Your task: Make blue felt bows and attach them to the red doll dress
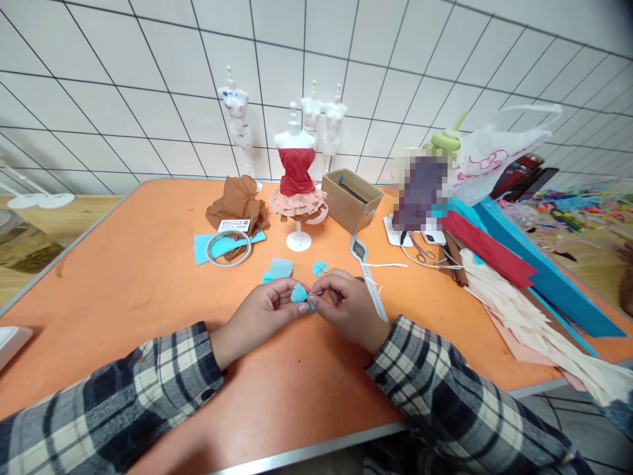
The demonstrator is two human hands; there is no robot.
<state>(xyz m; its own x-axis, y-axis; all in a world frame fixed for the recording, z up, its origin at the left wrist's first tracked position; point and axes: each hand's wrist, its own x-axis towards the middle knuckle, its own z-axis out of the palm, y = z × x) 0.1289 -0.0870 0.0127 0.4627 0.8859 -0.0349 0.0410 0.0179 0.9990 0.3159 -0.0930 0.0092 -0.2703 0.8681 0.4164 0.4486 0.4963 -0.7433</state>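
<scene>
My left hand (270, 307) pinches a small pleated blue crepe paper piece (299, 293), fanned out at its left side. From the right, my right hand (346, 303) grips the gathered end of that same piece between thumb and fingertips. Just beyond the hands lies a small blue paper rosette (320, 268). A folded blue paper strip (277, 270) is on the table behind my left hand. Farther back stands a small white dress form (294, 138) wearing a red paper bodice (297, 173) and a ruffled pink skirt (298, 203).
Brown crepe paper (235, 201) and a tape roll (229, 249) lie at the back left. A cardboard box (352, 200) stands right of the dress form. A grey zipper-like strip (370, 287), scissors (422, 251) and crepe paper sheets (514, 310) lie on the right.
</scene>
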